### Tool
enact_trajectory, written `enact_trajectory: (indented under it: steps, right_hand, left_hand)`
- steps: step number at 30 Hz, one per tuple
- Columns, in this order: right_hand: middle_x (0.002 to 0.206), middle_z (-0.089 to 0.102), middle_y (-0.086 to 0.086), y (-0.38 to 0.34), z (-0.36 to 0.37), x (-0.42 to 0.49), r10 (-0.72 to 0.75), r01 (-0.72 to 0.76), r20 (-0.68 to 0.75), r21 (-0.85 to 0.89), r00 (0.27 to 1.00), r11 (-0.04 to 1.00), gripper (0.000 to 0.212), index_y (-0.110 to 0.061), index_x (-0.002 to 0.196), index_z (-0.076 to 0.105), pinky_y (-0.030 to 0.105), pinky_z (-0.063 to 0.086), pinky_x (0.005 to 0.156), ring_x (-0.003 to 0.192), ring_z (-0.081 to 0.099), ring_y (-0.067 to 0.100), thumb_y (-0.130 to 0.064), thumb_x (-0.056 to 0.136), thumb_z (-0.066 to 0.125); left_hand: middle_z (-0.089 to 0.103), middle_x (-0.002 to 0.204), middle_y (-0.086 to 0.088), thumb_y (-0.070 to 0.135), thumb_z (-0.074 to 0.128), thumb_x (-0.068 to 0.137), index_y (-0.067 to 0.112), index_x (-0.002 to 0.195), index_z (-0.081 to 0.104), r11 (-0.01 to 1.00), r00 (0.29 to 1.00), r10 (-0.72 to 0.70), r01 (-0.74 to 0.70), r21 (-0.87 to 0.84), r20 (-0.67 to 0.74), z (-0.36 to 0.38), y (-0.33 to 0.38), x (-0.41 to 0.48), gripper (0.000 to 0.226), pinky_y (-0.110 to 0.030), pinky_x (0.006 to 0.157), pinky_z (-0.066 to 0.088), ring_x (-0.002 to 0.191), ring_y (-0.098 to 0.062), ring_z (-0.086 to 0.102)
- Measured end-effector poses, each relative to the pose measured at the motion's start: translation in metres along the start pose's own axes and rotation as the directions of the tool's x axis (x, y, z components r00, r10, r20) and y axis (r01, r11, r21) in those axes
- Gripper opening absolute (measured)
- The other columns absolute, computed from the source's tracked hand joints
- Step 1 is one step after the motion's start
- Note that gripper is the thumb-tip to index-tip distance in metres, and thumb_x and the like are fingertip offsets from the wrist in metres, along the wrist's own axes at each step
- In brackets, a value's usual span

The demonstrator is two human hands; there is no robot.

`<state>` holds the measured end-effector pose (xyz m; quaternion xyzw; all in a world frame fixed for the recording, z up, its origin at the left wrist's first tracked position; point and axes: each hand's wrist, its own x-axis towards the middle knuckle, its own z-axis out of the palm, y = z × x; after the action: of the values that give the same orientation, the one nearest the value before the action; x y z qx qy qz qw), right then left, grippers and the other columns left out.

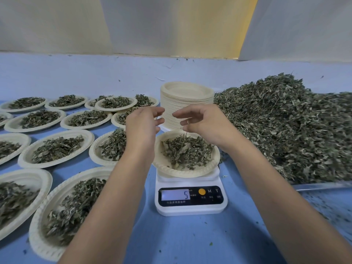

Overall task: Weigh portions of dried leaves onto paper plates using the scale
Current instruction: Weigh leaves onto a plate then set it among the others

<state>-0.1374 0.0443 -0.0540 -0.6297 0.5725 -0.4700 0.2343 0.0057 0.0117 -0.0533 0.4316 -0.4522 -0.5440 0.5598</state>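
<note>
1. Left grip (144, 123) is held open, empty; right grip (202, 122) is curled, stem (184, 130) maybe pinched, can't be told.
2. One plate (182, 173) of dried leaves (186, 151) is sat on the one scale (190, 208) below.
3. Fourteen filled plates (86, 135) counted left, some cut off.

Scale (190, 208): smooth white plastic, faint sheen; glossy black control panel.
Plate on scale (190, 173): matt cream moulded paper, embossed ridged rim.
Plate stack (169, 103): same matt cream paper, fine layered edges.
Dried leaves (285, 130): dry, crumpled, rough, dull grey-green.
Table cover (190, 241): smooth matt blue sheet.
Tray edge (323, 185): bare metal, dull shine.
</note>
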Motion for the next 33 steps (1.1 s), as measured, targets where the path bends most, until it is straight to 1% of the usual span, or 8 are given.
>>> enact_trajectory:
  steps: [4, 9, 11, 13, 19, 23, 28, 33]
  right_hand:
    - [0.094, 0.069, 0.002, 0.001, -0.001, 0.000, 0.032, -0.029, -0.033, 0.077, 0.999, 0.997, 0.042, -0.014, 0.098, 0.068, 0.020, 0.053, 0.081, 0.076, 0.067, 0.007, 0.020, 0.081, 0.052]
    - [0.099, 0.069, -0.005, 0.001, -0.003, -0.001, 0.020, -0.025, 0.077, 0.064, 0.997, 0.998, 0.038, -0.020, 0.103, 0.068, 0.020, 0.052, 0.088, 0.096, 0.066, 0.005, 0.011, 0.083, 0.058]
    - [0.093, 0.070, -0.011, 0.000, -0.003, -0.002, 0.038, -0.038, 0.091, 0.004, 0.995, 0.999, 0.035, -0.026, 0.096, 0.070, 0.012, 0.052, 0.072, 0.091, 0.067, 0.010, 0.004, 0.085, 0.058]
    - [0.086, 0.070, -0.011, 0.001, -0.003, -0.001, 0.040, -0.038, 0.042, -0.038, 0.998, 0.999, 0.030, -0.026, 0.093, 0.073, 0.011, 0.046, 0.059, 0.084, 0.066, 0.014, -0.001, 0.086, 0.058]
    - [0.095, 0.070, 0.005, 0.002, -0.007, 0.002, 0.043, -0.035, -0.061, 0.126, 0.997, 0.991, 0.026, -0.009, 0.103, 0.069, 0.018, 0.052, 0.080, 0.079, 0.067, 0.011, 0.005, 0.092, 0.050]
    - [0.108, 0.069, -0.004, 0.016, -0.020, 0.005, 0.035, -0.074, -0.266, -0.139, 0.963, 0.987, 0.032, -0.017, 0.108, 0.070, 0.006, 0.045, 0.079, 0.092, 0.063, 0.005, 0.002, 0.089, 0.053]
    - [0.127, 0.062, 0.007, 0.052, -0.048, 0.003, 0.116, -0.344, -0.411, -0.540, 0.904, 0.768, 0.045, -0.017, 0.128, 0.059, 0.035, 0.050, 0.088, 0.108, 0.059, 0.029, 0.002, 0.090, 0.043]
    - [0.132, 0.055, 0.014, 0.077, -0.072, -0.004, 0.421, -0.578, -0.397, -0.583, 0.816, 0.571, 0.047, -0.024, 0.134, 0.053, 0.045, 0.045, 0.098, 0.121, 0.048, 0.037, -0.005, 0.093, 0.039]
  left_hand:
    - [0.068, 0.088, 0.003, 0.007, 0.042, 0.090, 0.016, 0.080, 0.067, 1.000, 1.000, 0.000, 0.000, 0.009, 0.011, 0.001, -0.001, -0.001, 0.028, -0.021, 0.070, 0.047, 0.073, -0.008, 0.064]
    - [0.069, 0.089, 0.005, 0.008, 0.042, 0.090, 0.017, 0.079, 0.067, 0.998, 0.998, 0.004, -0.008, 0.060, 0.062, 0.006, -0.004, -0.005, 0.028, -0.022, 0.067, 0.047, 0.075, -0.008, 0.065]
    - [0.068, 0.087, 0.005, 0.007, 0.043, 0.090, 0.016, 0.078, 0.067, 0.997, 0.997, 0.004, -0.009, 0.071, 0.079, 0.009, -0.004, -0.007, 0.028, -0.024, 0.070, 0.046, 0.076, -0.010, 0.065]
    - [0.068, 0.086, 0.005, 0.007, 0.043, 0.089, 0.017, 0.077, 0.066, 0.997, 0.996, 0.006, -0.013, 0.082, 0.089, 0.010, -0.004, -0.008, 0.028, -0.025, 0.072, 0.046, 0.077, -0.011, 0.065]
    - [0.068, 0.090, 0.006, 0.009, 0.042, 0.090, 0.018, 0.077, 0.065, 0.994, 0.996, 0.009, -0.018, 0.104, 0.088, 0.010, -0.004, -0.010, 0.029, -0.024, 0.072, 0.046, 0.081, -0.012, 0.065]
    - [0.067, 0.085, 0.008, 0.008, 0.042, 0.090, 0.017, 0.078, 0.067, 0.992, 0.994, 0.010, -0.025, 0.126, 0.113, 0.014, -0.005, -0.013, 0.029, -0.027, 0.077, 0.048, 0.082, -0.013, 0.066]
    - [0.070, 0.091, 0.002, 0.007, 0.042, 0.091, 0.016, 0.080, 0.067, 0.984, 0.983, 0.004, -0.037, 0.174, 0.185, 0.019, -0.008, -0.018, 0.029, -0.031, 0.082, 0.049, 0.078, -0.012, 0.067]
    - [0.070, 0.092, 0.000, 0.007, 0.043, 0.091, 0.016, 0.079, 0.068, 0.980, 0.979, 0.001, -0.041, 0.192, 0.204, 0.021, -0.010, -0.020, 0.029, -0.029, 0.080, 0.049, 0.078, -0.014, 0.067]
